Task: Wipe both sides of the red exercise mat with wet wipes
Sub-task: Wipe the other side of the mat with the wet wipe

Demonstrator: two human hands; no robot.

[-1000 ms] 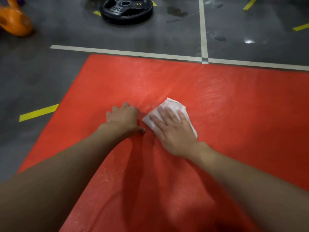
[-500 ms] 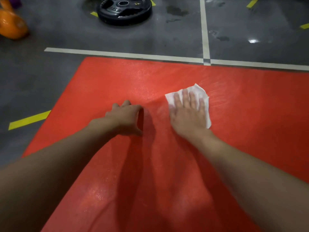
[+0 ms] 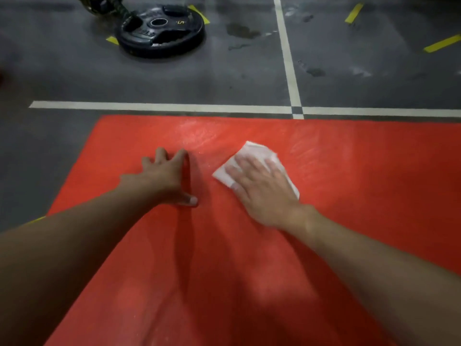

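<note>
The red exercise mat (image 3: 361,176) lies flat on the grey floor and fills the lower part of the head view. A white wet wipe (image 3: 252,153) is spread on it near the far edge. My right hand (image 3: 262,191) lies flat on the wipe, fingers spread, pressing it onto the mat. My left hand (image 3: 162,178) rests on the mat to the left of the wipe, fingers apart, holding nothing. Faint damp streaks shine on the mat beyond the two hands.
A black weight plate (image 3: 159,29) lies on the floor beyond the mat's far left corner. White floor lines (image 3: 174,107) run along the mat's far edge and cross at the upper right. Yellow tape marks (image 3: 441,43) sit at the far right.
My right hand has swept the wipe away from the left hand to the right and then partway back. The view has tilted up, showing more floor. The left hand stays planted.
</note>
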